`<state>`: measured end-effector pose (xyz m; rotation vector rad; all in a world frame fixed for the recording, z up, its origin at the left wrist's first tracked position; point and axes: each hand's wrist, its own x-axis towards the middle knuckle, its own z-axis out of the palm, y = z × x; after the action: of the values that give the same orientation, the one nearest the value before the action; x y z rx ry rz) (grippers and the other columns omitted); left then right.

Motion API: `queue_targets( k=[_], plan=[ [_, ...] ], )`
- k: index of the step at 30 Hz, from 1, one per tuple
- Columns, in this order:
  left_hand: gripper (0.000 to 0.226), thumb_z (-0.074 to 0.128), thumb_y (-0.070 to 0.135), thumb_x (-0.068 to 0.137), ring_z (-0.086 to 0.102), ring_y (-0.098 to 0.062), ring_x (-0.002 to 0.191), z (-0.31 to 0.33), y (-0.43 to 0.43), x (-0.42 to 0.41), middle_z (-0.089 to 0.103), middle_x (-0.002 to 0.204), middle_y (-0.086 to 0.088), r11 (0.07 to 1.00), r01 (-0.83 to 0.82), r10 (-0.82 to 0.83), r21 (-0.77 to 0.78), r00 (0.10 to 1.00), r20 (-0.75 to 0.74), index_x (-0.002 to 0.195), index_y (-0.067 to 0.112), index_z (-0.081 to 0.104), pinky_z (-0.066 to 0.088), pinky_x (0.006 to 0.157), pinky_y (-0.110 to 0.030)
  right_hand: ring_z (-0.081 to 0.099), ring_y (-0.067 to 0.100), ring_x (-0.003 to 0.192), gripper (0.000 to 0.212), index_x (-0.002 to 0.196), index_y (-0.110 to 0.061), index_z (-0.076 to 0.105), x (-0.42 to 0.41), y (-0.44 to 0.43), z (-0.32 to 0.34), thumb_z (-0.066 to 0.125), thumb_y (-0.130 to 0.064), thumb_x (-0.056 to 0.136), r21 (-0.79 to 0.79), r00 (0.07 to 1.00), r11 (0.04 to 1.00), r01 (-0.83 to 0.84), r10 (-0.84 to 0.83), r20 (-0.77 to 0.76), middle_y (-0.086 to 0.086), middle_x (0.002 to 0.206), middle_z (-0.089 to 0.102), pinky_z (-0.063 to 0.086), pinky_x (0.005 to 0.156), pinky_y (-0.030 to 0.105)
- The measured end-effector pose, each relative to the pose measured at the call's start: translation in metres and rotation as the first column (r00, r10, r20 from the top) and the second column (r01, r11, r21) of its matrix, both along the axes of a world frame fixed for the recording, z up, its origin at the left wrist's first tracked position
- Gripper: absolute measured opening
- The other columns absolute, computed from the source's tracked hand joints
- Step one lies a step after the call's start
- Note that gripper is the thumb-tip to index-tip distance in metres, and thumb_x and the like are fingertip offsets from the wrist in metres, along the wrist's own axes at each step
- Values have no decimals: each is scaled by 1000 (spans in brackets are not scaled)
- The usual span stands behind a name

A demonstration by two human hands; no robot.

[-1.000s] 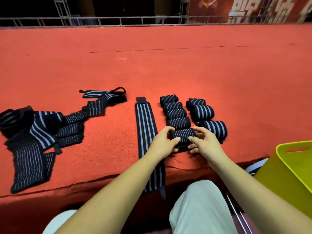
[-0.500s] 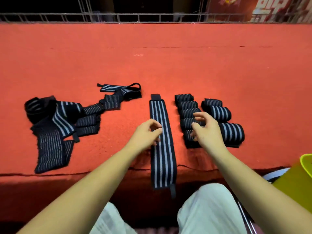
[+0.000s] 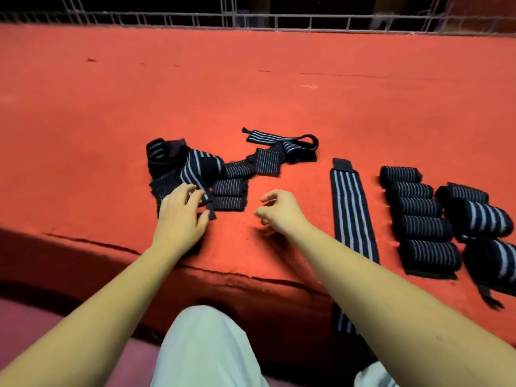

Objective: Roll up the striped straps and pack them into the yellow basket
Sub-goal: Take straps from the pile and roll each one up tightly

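The left hand (image 3: 178,222) lays open fingers (image 3: 181,192) on the messy straps (image 3: 201,166). Right of those fingers, the right hand (image 3: 280,212) curls loosely, empty.

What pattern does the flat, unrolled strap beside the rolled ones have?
The flat strap is black with pale lengthwise stripes; clearest in the head view.

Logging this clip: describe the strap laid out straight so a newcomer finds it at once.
On the red carpet, look between the right hand and the column of rolled straps. The flat strap runs to the near edge and hangs over it; unlike its neighbours, it is neither rolled nor heaped.
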<state>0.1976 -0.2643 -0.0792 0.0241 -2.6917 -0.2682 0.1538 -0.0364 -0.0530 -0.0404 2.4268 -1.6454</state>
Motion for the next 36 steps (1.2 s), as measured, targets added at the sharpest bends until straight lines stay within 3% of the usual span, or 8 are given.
queue_targets(
  k=[4, 10, 13, 17, 21, 27, 32, 36],
  plan=[
    [54, 53, 43, 94, 37, -35, 141, -29, -10, 1, 45, 150, -16, 994, -84, 67, 70, 974, 214, 140, 14, 52, 31, 115, -49, 61, 26, 77, 26, 92, -15, 61, -21, -38, -4, 81, -16, 75, 154, 994, 988, -23, 39, -98, 6, 81, 62, 55, 78, 45],
    [61, 39, 51, 88, 45, -30, 135, -34, -11, -3, 50, 144, -13, 996, -91, 87, 15, 981, 174, 135, 16, 54, 34, 110, -47, 60, 36, 111, 56, 101, -11, 68, -54, -63, -22, 81, -55, 67, 497, 982, 860, 115, -21, -190, 18, 114, 65, 47, 89, 39],
    [60, 40, 51, 88, 44, -29, 135, -36, -11, -5, 49, 144, -11, 996, -86, 84, 7, 982, 172, 135, 17, 54, 33, 109, -47, 50, 36, 126, 65, 117, -9, 63, -58, -71, -25, 81, -53, 72, 545, 983, 825, 148, -62, -172, 17, 131, 55, 41, 103, 40],
    [57, 43, 50, 91, 42, -28, 137, -38, -12, -7, 47, 147, -10, 996, -86, 84, 7, 983, 165, 136, 18, 52, 31, 111, -47, 63, 30, 105, 37, 90, -13, 69, -62, -73, -26, 84, -41, 72, 484, 983, 866, 123, -41, -177, 11, 106, 68, 49, 91, 40],
    [52, 50, 46, 93, 42, -28, 137, -38, -12, -8, 46, 147, -9, 996, -86, 82, 18, 984, 155, 137, 18, 51, 30, 112, -46, 56, 17, 66, 19, 69, -9, 66, -54, -60, -20, 84, -16, 72, 139, 986, 990, 34, -10, -168, 0, 69, 62, 55, 72, 47],
    [50, 52, 44, 94, 42, -27, 137, -36, -12, -7, 48, 146, -9, 995, -91, 83, 43, 985, 153, 137, 18, 51, 29, 112, -45, 61, 14, 70, 14, 75, -19, 70, -14, -11, 14, 80, -9, 79, -216, 988, 975, 59, -89, -127, -5, 73, 67, 55, 70, 41],
    [47, 54, 41, 94, 44, -30, 134, -34, -12, -4, 50, 141, -11, 992, -86, 69, 93, 983, 169, 133, 14, 53, 33, 110, -48, 56, 13, 71, 25, 64, -22, 63, 14, 47, 51, 82, -14, 77, -155, 997, 988, -5, -8, -83, -7, 67, 59, 44, 68, 32],
    [32, 51, 30, 88, 53, -32, 111, -14, 10, 3, 57, 113, -11, 934, 58, -36, 351, 997, -68, 110, 9, 61, 41, 98, -46, 51, 21, 77, 29, 72, -19, 54, 37, 74, 79, 77, -3, 80, -178, 991, 976, -126, 114, -76, 9, 80, 55, 41, 59, 28]
  ],
)
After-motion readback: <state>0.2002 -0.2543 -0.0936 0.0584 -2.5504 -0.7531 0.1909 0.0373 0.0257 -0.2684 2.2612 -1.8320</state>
